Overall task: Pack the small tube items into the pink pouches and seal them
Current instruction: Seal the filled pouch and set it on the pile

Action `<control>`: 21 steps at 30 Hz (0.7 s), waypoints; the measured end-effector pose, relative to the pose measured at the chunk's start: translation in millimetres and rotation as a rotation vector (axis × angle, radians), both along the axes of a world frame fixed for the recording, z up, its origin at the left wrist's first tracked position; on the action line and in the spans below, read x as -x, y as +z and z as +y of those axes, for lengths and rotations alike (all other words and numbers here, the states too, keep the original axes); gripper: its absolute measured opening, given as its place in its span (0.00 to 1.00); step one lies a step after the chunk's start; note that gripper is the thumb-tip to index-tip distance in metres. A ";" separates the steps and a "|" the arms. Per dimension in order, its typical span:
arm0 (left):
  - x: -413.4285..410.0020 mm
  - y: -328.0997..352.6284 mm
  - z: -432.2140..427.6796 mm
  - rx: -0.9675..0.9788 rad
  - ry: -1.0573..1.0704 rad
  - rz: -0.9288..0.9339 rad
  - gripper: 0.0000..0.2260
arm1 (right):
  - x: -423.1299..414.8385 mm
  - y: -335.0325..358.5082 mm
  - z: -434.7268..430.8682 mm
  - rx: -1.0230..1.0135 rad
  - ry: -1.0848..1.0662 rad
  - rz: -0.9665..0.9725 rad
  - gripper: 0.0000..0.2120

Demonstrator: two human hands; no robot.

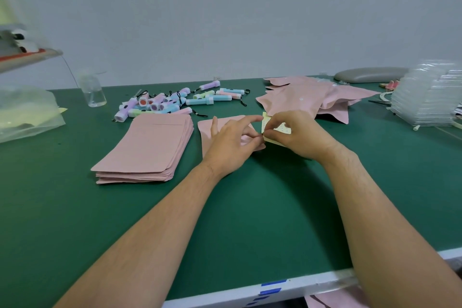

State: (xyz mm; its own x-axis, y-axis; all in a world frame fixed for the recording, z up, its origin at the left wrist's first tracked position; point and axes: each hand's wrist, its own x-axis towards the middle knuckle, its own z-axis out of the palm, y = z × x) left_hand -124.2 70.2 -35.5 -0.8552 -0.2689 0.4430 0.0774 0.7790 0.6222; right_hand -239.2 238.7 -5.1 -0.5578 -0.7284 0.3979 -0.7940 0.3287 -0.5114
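Evidently sealing: right hand [297,134] grips the yellow sticker sheet [283,128], left hand [230,149] pinches its edge; peel slowly, keeping the pink pouch [207,130] flat beneath.

The right hand [295,132] is holding a yellow sticker sheet [282,129] while the left hand [230,142] is pinching its edge, both over a pink pouch [207,130] lying on the desk [250,207]. Stacked flat pouches [145,147] are lying left of the left hand, with tubes [170,102] lying beyond them.

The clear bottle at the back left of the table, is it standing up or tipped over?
Upright: the clear bottle stands on its base on the green table, with its narrower top pointing up.
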 end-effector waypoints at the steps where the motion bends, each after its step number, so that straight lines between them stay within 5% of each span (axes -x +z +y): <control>1: 0.1 -0.1 0.2 0.004 0.000 -0.001 0.18 | 0.0 -0.3 -0.6 -0.022 0.006 -0.020 0.05; 8: -1.9 1.3 -0.6 0.035 0.031 -0.075 0.18 | -2.1 1.8 1.5 -0.085 -0.019 -0.177 0.07; 12: -3.8 2.7 -2.6 -0.131 0.035 -0.061 0.20 | 0.1 1.3 6.2 -0.077 -0.087 -0.339 0.06; 17: -5.8 7.6 -13.0 -0.151 0.344 0.069 0.17 | 7.5 0.4 12.5 -0.085 -0.220 -0.250 0.06; 21: -7.4 4.0 -23.7 0.045 0.575 -0.255 0.31 | 13.3 -1.1 18.3 -0.186 -0.365 -0.129 0.06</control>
State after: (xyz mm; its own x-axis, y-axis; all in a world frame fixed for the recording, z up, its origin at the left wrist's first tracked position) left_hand -116.8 46.5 -31.6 -0.6597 -0.7029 0.2659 -0.5079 0.6779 0.5315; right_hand -252.5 257.0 -6.2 -0.8289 -0.5266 0.1886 -0.5419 0.6726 -0.5040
